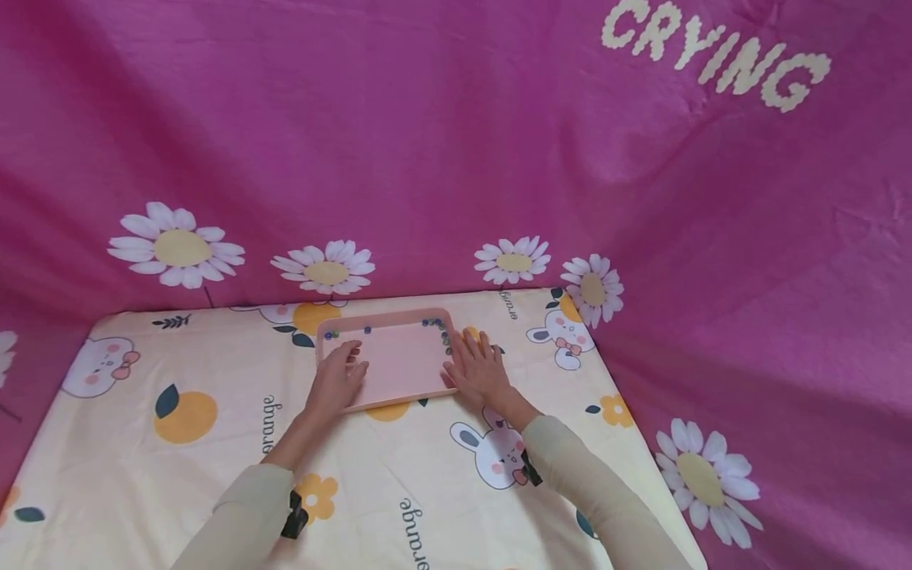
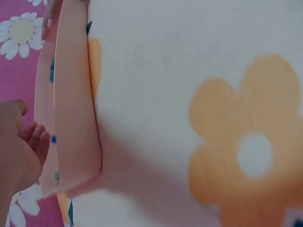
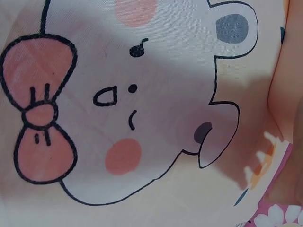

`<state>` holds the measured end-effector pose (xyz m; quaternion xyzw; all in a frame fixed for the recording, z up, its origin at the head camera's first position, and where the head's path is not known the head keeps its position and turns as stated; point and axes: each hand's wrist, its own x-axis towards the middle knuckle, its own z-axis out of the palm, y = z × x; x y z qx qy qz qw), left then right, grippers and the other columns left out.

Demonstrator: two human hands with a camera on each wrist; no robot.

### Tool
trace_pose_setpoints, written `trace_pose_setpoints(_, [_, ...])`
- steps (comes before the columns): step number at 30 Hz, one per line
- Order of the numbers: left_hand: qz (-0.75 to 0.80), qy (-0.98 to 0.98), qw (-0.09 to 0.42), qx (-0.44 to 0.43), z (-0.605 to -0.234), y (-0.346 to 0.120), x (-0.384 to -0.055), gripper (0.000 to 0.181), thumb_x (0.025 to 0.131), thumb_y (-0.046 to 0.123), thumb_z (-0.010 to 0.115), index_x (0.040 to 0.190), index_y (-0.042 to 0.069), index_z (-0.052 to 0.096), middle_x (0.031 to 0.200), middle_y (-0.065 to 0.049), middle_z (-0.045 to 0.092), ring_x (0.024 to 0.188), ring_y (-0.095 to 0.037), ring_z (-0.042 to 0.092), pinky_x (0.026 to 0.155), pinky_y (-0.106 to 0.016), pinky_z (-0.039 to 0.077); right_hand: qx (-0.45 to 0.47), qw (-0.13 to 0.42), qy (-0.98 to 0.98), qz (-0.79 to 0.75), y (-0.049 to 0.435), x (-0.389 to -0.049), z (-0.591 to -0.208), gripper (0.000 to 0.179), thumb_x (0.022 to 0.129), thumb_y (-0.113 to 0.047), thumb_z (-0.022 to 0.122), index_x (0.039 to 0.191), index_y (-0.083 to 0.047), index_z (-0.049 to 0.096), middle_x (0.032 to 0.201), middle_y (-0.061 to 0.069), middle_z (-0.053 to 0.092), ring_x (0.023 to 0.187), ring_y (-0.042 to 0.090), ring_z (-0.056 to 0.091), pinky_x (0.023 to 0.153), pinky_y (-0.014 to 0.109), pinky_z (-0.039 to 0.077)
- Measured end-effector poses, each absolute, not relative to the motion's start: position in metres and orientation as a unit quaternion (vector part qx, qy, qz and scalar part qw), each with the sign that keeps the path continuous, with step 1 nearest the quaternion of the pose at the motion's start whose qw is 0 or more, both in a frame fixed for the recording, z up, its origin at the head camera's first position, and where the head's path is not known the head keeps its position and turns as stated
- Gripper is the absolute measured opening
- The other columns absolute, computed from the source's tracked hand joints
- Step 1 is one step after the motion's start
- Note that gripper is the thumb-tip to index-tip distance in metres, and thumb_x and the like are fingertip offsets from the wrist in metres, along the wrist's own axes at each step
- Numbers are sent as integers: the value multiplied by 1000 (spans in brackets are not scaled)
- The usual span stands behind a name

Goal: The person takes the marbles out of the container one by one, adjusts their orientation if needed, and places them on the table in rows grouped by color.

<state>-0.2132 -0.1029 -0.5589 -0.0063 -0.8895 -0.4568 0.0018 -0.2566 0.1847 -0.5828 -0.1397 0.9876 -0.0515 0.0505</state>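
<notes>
1. Tray [image 1: 399, 364], pink, shallow and rectangular, appears to rest on the cloth-covered counter [image 1: 142, 475], between the two hands; its near wall [image 2: 75, 104] looks smooth and upright.
2. Thin, fairly stiff plastic would be my guess; so probably light, a little slippery and not easily broken; the two short end walls should give the surest hold, one to each hand, kept level.
3. Left hand [image 1: 340, 380] reaches over the left end, fingers loosely bent above the inside, thumb standing apart, pinching nothing that shows; whether it touches the rim I cannot tell.
4. Right hand [image 1: 480, 372] lies along the right end, fingers spread and nearly straight, thumb toward the inside; how firmly it presses, if at all, does not show.
5. Small blue and green balls [image 1: 367, 330] lie inside; most bunch in the far right corner and down the right wall, a couple sit at the far left, one between; they look hard and would likely roll at any tilt.
6. Magenta curtain [image 1: 427, 158], printed with daisies, hangs beyond the far edge.
</notes>
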Motion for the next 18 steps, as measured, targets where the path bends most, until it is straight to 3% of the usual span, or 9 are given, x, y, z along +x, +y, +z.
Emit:
trace_pose_setpoints(9, [-496,-867,-28,-48,-570,-59,-228,31,96,9,66,126,-1,63,109,-13,68,97,-26,62,92,-40,53,-136,65,988,-43,185,-256,-579,73,102,-58,29,162,-21,10,166,11,13,149,41,8,115,64,14])
trace_pose_setpoints(18, [-492,-866,-41,-76,-582,-37,-243,31,94,7,70,123,-1,66,105,-11,69,93,-25,63,92,-40,53,-138,59,988,-27,183,-256,-579,73,103,-58,29,162,-21,9,166,11,14,149,41,10,115,64,15])
